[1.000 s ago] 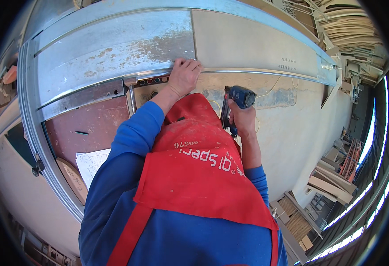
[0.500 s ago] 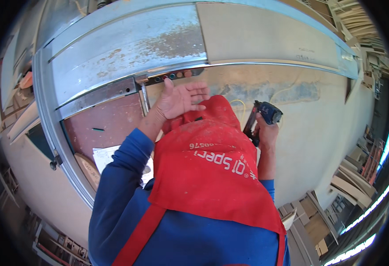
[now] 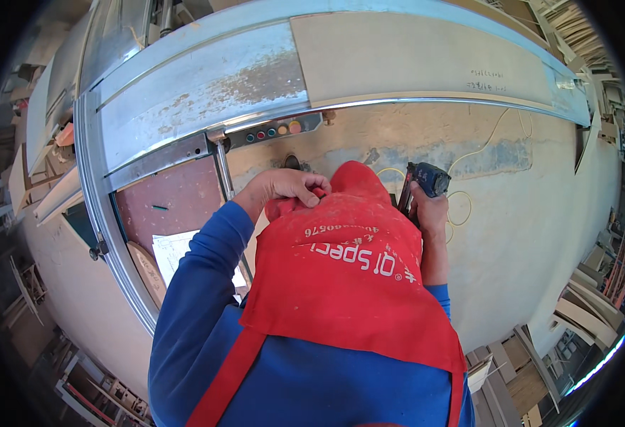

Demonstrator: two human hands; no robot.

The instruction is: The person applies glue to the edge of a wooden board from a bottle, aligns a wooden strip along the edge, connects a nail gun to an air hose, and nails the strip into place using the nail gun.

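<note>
My left hand (image 3: 292, 186) is closed at the left edge of the red apron (image 3: 337, 299) I wear, with thumb and fingers pinching its cloth. To the right of the apron, my right hand (image 3: 430, 209) grips a dark pneumatic nail gun (image 3: 432, 179), its body pointing up and away from me. Part of the tool's black lower section is hidden behind the apron. A thin yellow air hose (image 3: 462, 213) lies in loops on the floor near it.
Ahead runs a metal sliding machine table (image 3: 220, 85) carrying a large flat board (image 3: 412, 60). Below its rail is a button panel (image 3: 273, 133). At left, papers (image 3: 173, 250) lie on a reddish surface (image 3: 170, 186) inside a metal frame (image 3: 99, 213). Stacked wood offcuts (image 3: 586, 313) stand at right.
My left hand was spread open above the apron; it has come down and closed on the apron's edge. My right hand still holds the nail gun. The view has shifted slightly.
</note>
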